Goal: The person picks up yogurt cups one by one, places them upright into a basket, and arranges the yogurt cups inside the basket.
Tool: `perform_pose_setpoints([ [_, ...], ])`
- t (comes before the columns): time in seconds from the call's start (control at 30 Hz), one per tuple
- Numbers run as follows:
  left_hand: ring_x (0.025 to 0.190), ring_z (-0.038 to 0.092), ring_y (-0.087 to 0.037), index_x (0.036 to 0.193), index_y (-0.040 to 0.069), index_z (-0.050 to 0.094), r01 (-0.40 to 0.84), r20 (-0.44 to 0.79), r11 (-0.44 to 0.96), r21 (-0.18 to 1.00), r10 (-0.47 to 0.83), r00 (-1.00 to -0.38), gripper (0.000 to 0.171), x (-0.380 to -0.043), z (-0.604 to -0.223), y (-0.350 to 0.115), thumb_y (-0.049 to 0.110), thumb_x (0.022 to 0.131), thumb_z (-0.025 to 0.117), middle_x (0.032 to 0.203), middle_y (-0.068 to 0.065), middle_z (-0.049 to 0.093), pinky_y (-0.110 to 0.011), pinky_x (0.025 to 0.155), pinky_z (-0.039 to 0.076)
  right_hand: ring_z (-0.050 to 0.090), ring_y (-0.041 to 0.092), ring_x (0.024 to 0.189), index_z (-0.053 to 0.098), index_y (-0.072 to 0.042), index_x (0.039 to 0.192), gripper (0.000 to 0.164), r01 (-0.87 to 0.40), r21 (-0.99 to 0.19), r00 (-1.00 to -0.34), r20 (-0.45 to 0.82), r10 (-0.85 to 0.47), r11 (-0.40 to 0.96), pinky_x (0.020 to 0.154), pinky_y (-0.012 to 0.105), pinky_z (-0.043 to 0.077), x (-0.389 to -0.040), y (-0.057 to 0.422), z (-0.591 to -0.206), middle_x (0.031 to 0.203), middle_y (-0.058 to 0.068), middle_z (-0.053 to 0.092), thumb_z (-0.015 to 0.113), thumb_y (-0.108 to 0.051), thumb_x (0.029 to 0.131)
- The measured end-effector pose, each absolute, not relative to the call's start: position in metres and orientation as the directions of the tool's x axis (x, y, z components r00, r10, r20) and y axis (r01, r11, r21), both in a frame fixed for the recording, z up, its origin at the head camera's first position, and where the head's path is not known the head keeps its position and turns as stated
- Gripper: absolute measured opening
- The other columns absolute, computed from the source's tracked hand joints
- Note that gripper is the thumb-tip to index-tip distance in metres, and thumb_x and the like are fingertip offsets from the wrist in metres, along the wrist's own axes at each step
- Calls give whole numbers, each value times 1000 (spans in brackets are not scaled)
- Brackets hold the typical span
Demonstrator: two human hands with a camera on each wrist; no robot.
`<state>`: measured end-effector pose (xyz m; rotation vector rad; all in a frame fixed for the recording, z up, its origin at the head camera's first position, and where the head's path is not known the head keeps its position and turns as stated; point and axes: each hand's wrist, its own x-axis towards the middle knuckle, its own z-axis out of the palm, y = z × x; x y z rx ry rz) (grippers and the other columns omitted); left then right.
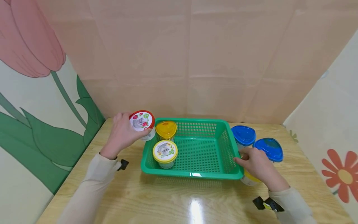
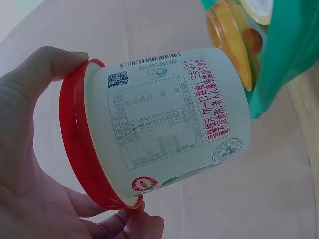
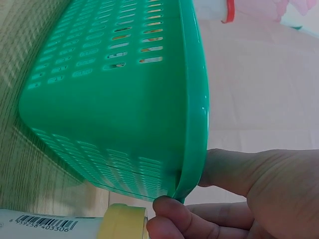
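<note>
My left hand (image 1: 122, 132) grips a tub with a red-rimmed lid (image 1: 141, 120), thumb and fingers round the lid's edge; the tub is raised at the basket's left rim. In the left wrist view, the printed wall of the tub (image 2: 167, 117) faces the camera. With thumb and fingers, my right hand (image 1: 258, 165) pinches the right rim of a green plastic basket (image 1: 193, 176). Inside the basket's left end are a container with an orange-yellow lid (image 1: 166, 129) and a tub with a yellow-rimmed lid (image 1: 165, 151).
Right of the basket stand two containers with blue lids (image 1: 244, 135). Another yellow-lidded tub (image 1: 250, 179) is partly hidden by the right hand and the basket. A wooden table (image 1: 167, 202) bears everything, with a brown paper-like wall (image 1: 184, 62) behind and painted walls at both sides.
</note>
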<state>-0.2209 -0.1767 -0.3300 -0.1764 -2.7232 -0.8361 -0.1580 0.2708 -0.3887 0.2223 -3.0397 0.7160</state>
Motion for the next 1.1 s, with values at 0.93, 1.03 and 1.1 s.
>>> perform_pose_setpoints([
  [0.93, 113, 38, -32, 134, -3, 48, 244, 302, 776, 582, 72, -950, 91, -221, -324, -155, 55, 72, 82, 120, -14, 49, -45, 83, 44, 47, 17, 62, 70, -4, 95, 19, -160, -445, -987, 63, -147, 881, 53, 31, 36, -158, 271, -392, 68, -1, 57, 73, -23, 91],
  [1.03, 112, 38, -31, 133, -2, 49, 254, 306, 771, 584, 81, -949, 90, -221, -322, -152, 55, 72, 82, 119, -13, 50, -44, 84, 44, 48, 17, 63, 70, -3, 96, 21, -160, -444, -987, 64, -147, 882, 53, 32, 37, -158, 271, -391, 70, -1, 58, 73, -23, 91],
  [1.1, 111, 39, -30, 133, -3, 49, 265, 312, 771, 579, 90, -946, 90, -222, -321, -150, 55, 72, 82, 118, -13, 50, -44, 84, 44, 49, 17, 64, 71, -2, 100, 24, -159, -443, -987, 63, -146, 882, 54, 32, 38, -159, 272, -391, 71, -1, 60, 73, -24, 91],
])
